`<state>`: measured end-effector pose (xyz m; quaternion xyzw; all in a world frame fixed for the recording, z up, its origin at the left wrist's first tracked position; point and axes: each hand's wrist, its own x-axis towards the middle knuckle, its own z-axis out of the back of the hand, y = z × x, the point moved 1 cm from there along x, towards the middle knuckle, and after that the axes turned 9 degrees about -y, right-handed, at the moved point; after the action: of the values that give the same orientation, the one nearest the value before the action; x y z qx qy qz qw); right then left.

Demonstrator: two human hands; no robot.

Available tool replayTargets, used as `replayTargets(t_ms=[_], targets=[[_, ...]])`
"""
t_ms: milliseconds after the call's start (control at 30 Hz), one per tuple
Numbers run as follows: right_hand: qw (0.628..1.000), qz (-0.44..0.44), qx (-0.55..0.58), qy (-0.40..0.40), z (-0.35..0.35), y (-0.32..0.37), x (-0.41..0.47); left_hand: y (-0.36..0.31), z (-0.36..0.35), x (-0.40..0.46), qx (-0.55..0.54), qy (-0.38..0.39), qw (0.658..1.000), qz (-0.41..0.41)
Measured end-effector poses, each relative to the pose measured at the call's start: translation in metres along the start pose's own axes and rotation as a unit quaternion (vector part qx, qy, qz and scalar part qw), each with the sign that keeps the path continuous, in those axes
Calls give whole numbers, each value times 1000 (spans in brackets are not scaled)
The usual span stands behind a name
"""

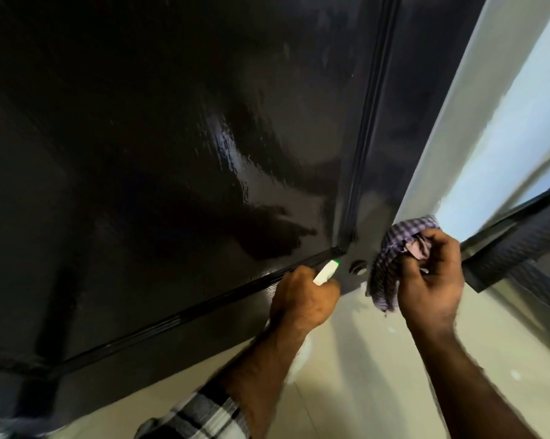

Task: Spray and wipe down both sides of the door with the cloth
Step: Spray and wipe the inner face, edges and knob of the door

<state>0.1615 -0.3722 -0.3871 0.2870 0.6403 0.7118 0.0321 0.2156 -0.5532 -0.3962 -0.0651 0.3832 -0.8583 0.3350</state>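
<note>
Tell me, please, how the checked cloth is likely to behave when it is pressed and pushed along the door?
The checked cloth looks floppy: it bunches in the right hand and a loose end hangs below. It probably weighs little and should mould to the door mouldings. On the glossy, wet-looking panel it would likely slide easily.

No readable text, it seems (the spray bottle (326,272) shows none).
</note>
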Motion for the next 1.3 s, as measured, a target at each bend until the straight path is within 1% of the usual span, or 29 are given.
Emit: replayTargets(t_ms=[100, 200, 233, 300, 333, 400, 467, 567, 667, 733, 767, 867, 1000, 1167, 1233, 1267, 1300], targets=[[999, 23, 9, 23, -6, 11, -6, 2, 0, 3, -13, -2, 1000, 18], [994, 94, 4, 56, -29, 35, 4, 14, 3, 15, -78, -26, 995, 65], [988, 133, -8, 74, -41, 41, 10, 21, 5, 21, -103, -39, 991, 74], [972, 209, -41, 99, -66, 47, 13, 33, 12, 30, -116, -59, 988, 82], [966, 231, -60, 101, -76, 43, 11, 38, 17, 31, -121, -64, 987, 86], [962, 233, -104, 96, -87, 20, -4, 48, 30, 28, -132, -71, 984, 91], [968, 188, -131, 102, -88, -12, -29, 62, 42, 23, -132, -79, 984, 94], [989, 32, -102, 103, -88, -29, -69, 89, 55, 10, -139, -93, 981, 99], [992, -122, -29, 26, -101, -14, -94, 116, 69, -6, -155, -108, 975, 119], [981, -193, -14, -5, -112, -3, -103, 134, 79, -15, -145, -114, 974, 133], [976, -217, -15, -4, -117, 2, -108, 142, 83, -17, -139, -116, 974, 139], [971, -237, -15, 33, -130, 13, -144, 160, 102, -28, -126, -124, 970, 166], [963, -253, 0, 94, -143, 37, -208, 172, 151, -51, -174, -159, 948, 213], [947, -276, -2, 162, -171, 69, -294, 233, 216, -79, -218, -263, 906, 252], [939, -269, 14, 212, -181, 86, -335, 260, 241, -91, -217, -285, 894, 271], [934, -247, 24, 256, -186, 95, -355, 268, 253, -97, -217, -286, 888, 286], [924, -206, 32, 319, -193, 107, -379, 276, 268, -105, -220, -299, 881, 293]])
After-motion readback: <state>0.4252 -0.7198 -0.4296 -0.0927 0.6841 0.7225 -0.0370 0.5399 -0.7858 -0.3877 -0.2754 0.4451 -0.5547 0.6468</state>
